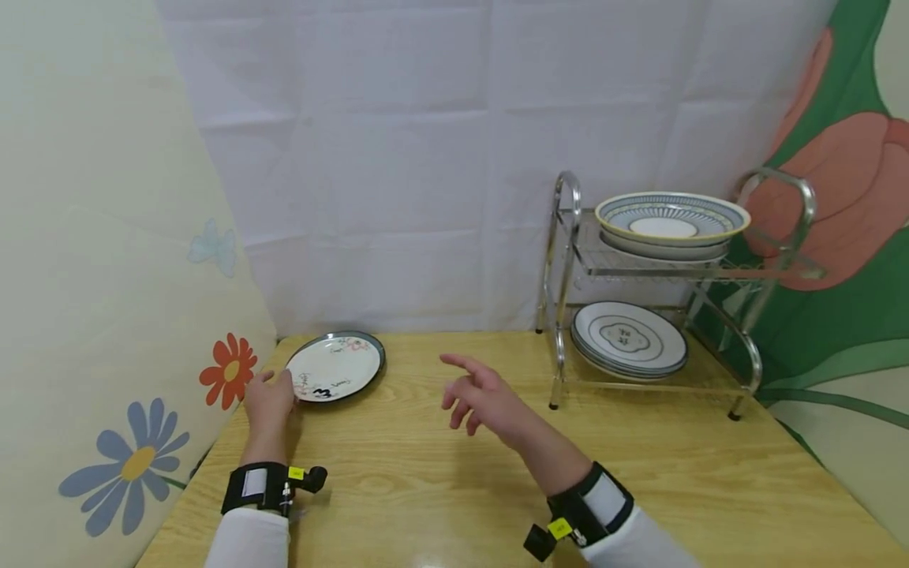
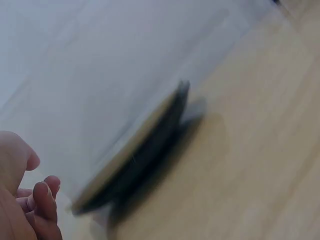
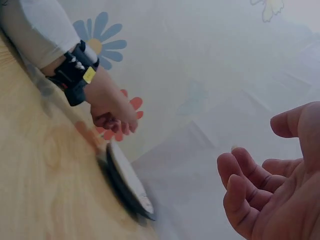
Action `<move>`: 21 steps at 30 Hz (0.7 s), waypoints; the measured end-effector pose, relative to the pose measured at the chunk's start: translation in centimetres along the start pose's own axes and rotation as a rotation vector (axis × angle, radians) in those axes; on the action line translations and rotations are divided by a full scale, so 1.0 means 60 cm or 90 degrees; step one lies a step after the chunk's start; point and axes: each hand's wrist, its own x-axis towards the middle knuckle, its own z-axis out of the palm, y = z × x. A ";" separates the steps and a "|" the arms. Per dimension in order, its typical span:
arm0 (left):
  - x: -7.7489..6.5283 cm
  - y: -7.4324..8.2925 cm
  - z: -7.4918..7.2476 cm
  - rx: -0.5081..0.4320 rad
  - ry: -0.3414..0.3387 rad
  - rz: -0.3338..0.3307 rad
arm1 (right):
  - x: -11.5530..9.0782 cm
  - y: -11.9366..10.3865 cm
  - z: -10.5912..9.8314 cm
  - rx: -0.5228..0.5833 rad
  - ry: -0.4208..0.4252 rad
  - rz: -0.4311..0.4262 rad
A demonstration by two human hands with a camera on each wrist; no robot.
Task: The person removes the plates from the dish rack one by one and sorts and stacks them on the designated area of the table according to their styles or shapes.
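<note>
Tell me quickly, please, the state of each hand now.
Left hand: open, holding nothing, beside the plate.
Right hand: open, holding nothing.

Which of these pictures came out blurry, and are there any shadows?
Head view: fairly clear, with a soft shadow on the wooden table below the right hand; left wrist view: blurriest, the dark-rimmed plate smeared, a dark shadow along its lower side; right wrist view: right hand fairly crisp, plate somewhat soft.
</note>
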 end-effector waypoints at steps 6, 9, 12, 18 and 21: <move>-0.037 0.066 0.005 -0.076 -0.041 0.049 | 0.004 -0.113 -0.085 -0.141 0.077 -0.091; -0.065 0.096 0.017 -0.102 -0.102 0.098 | 0.009 -0.177 -0.138 -0.219 0.134 -0.123; -0.096 0.119 0.033 -0.142 -0.179 0.126 | 0.012 -0.232 -0.192 -0.299 0.194 -0.143; -0.159 0.152 0.060 -0.244 -0.322 0.129 | 0.006 -0.310 -0.306 -0.446 0.310 -0.067; -0.194 0.163 0.072 -0.277 -0.398 0.138 | -0.001 -0.330 -0.373 -0.494 0.371 -0.003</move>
